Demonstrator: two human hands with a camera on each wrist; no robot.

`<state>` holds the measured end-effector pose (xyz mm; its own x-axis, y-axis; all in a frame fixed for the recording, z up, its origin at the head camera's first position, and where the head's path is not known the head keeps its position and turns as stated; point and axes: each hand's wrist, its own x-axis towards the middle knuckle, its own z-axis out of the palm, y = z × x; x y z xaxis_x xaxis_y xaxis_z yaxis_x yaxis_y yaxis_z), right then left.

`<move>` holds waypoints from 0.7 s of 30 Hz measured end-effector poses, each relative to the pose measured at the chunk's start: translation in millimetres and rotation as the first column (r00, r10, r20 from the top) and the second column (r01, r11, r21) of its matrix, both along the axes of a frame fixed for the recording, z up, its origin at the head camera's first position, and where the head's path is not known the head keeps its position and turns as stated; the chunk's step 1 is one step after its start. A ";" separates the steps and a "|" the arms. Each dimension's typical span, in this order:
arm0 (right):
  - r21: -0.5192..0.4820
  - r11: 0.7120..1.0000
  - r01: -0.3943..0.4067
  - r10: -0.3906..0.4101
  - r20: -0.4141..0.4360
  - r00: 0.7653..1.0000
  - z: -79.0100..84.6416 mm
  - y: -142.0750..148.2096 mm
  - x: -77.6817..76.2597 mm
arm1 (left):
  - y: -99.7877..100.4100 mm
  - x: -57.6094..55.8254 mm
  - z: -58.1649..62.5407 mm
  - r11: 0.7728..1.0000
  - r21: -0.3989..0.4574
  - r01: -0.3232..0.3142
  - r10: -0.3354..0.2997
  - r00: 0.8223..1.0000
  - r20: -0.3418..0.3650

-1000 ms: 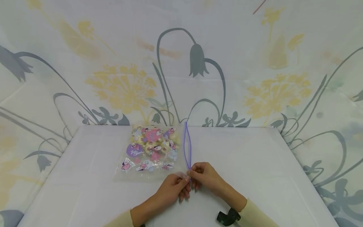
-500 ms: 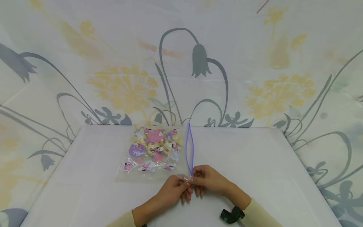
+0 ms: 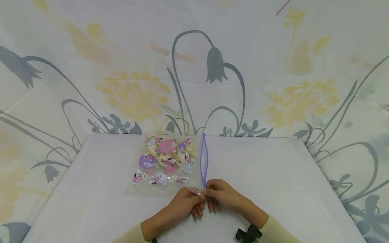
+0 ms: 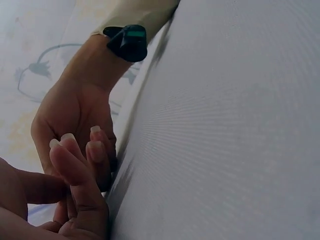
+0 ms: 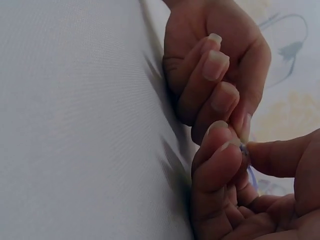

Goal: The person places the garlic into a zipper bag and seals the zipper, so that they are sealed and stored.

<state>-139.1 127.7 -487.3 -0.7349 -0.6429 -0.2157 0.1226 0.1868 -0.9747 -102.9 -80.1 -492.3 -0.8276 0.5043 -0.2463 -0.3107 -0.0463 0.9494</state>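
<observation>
A clear zip bag (image 3: 174, 170) printed with pink and purple figures lies flat on the white table, yellowish pieces showing inside. Its purple zip strip (image 3: 207, 158) runs along the right side, the two edges bowed apart in the middle and together at both ends. My left hand (image 3: 186, 203) pinches the bag's near right corner between thumb and fingers. Right beside it, my right hand (image 3: 224, 196) pinches the near end of the zip. In the right wrist view, a bit of purple strip (image 5: 243, 149) shows at the right fingertips. The fingers hide the corner itself.
The white table (image 3: 258, 162) reaches back to a patterned cloth (image 3: 258, 67) with grey and yellow flowers, which also hangs at both sides. A black wrist device (image 3: 249, 233) sits by the right sleeve.
The right hand has slid slightly toward me along the near end of the zip, closer to the left fingertips. The whole view has shifted a little. Both hands keep their pinch.
</observation>
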 end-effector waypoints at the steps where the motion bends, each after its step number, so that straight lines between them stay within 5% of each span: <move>1: 0.006 1.000 0.008 -0.008 -0.011 1.000 0.3 -0.7 0.3 | 0.0 -0.1 0.3 1.000 0.000 -0.002 0.002 1.000 0.002; 12: 0.095 0.986 0.134 -0.121 -0.133 0.984 0.1 -6.0 -13.0 | 1.3 0.0 -2.5 1.000 -0.011 -0.023 0.023 1.000 0.008; 21: 0.104 0.970 0.218 -0.208 -0.100 0.973 -1.6 -5.2 -41.9 | 0.7 0.2 -0.2 1.000 0.005 -0.017 0.017 1.000 0.019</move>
